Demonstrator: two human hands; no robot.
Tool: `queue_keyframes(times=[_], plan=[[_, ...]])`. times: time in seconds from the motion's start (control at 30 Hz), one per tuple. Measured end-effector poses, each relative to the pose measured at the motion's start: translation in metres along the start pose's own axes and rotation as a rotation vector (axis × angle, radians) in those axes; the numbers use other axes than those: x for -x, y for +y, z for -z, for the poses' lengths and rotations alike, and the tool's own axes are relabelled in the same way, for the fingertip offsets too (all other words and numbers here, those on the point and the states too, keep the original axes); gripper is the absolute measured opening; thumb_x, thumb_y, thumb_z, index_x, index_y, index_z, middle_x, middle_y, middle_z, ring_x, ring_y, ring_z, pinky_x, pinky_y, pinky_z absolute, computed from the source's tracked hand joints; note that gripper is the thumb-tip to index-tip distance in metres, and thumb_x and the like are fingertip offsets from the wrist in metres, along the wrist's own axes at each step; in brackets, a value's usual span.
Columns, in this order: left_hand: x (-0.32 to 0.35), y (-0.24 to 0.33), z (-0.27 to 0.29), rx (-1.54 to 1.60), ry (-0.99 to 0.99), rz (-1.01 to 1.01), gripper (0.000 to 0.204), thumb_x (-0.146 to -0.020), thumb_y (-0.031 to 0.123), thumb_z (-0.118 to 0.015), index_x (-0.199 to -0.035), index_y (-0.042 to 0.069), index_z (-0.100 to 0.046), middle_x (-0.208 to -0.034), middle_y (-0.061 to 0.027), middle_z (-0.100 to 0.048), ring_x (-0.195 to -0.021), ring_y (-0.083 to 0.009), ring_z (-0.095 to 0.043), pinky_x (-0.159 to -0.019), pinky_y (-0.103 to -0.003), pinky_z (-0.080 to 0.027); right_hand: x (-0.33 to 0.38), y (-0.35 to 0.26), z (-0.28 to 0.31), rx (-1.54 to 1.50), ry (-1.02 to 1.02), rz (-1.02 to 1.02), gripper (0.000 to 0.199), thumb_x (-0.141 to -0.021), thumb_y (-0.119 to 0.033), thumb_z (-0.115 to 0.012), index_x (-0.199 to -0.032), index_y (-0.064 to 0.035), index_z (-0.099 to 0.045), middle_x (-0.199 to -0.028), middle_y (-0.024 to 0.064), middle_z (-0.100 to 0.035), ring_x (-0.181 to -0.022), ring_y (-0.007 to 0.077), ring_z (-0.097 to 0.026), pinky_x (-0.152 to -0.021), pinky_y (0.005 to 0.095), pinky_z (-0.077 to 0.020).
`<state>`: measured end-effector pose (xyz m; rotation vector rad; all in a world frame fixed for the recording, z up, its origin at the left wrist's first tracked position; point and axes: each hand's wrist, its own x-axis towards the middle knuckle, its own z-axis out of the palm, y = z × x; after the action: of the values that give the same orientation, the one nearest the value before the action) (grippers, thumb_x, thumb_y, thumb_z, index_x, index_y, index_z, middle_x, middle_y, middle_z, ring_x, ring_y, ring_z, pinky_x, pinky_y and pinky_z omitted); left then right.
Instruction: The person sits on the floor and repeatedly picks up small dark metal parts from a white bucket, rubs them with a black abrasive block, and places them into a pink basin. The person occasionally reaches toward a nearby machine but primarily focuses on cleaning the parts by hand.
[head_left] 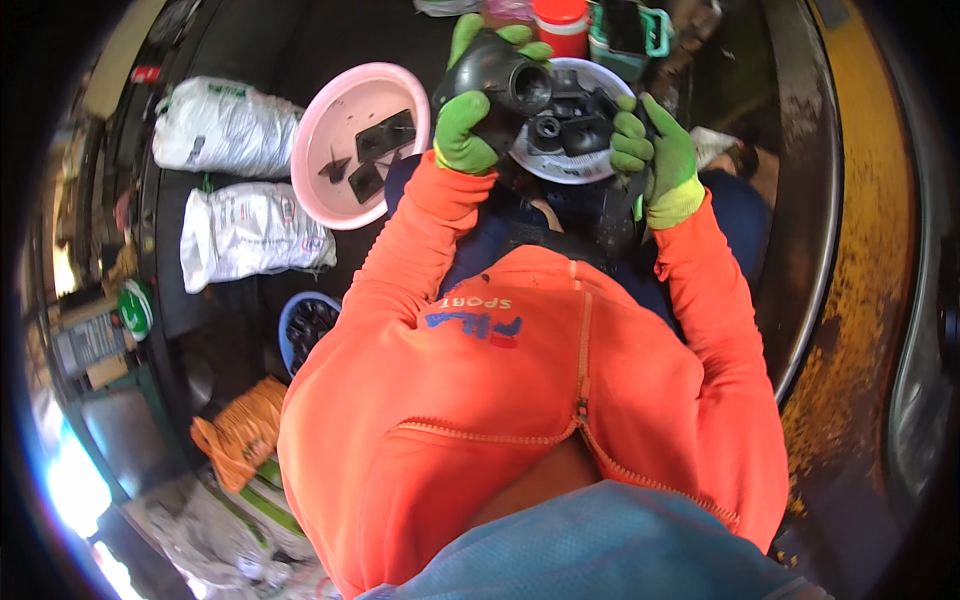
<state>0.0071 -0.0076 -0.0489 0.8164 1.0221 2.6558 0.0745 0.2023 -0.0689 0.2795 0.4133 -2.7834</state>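
Observation:
My left hand, in a green glove, is closed around a hollow black plastic part with a round, pipe-like opening facing right. Green fingertips show over its far edge. To the right, my right hand, gloved in green too, has its fingers curled around a narrow dark thing; its kind cannot be made out. Between and beyond the hands stands a white basin with several black moulded parts in it. A pink basin on the left holds several flat black pieces.
Two stuffed white sacks lie at the far left. Nearer stand a blue basin of dark pieces and an orange bag. A red container and a teal one sit beyond the white basin. A worn yellow edge runs along the right.

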Motion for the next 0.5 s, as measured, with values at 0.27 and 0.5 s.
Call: queue_keyframes(times=[0.27,0.5], plan=[[0.030,0.076,0.063,-0.064,0.513,-0.155,0.044,-0.098,0.025,-0.043,-0.132,-0.002,-0.049,-0.127,-0.0137,-0.058,-0.114,-0.0254,-0.058,-0.100,-0.038,-0.046,-0.022,0.004,0.030,0.424,0.160,0.069,0.031,-0.099,-0.037,-0.046,-0.105,-0.0080,-0.054,-0.067,-0.0050,-0.035,-0.051,0.0071,-0.031,-0.047,0.0220,-0.0244],[0.187,0.175,0.214,-1.151,0.991,-0.178,0.034,-0.091,0.011,-0.049,-0.122,0.003,-0.059,-0.124,-0.0160,-0.061,-0.117,-0.0307,-0.056,-0.101,-0.035,-0.043,-0.038,-0.014,0.059,0.480,0.136,-0.086,0.028,-0.100,-0.035,-0.046,-0.107,-0.0089,-0.054,-0.073,-0.0017,-0.046,-0.052,0.0089,-0.036,-0.047,0.0228,-0.0303]])
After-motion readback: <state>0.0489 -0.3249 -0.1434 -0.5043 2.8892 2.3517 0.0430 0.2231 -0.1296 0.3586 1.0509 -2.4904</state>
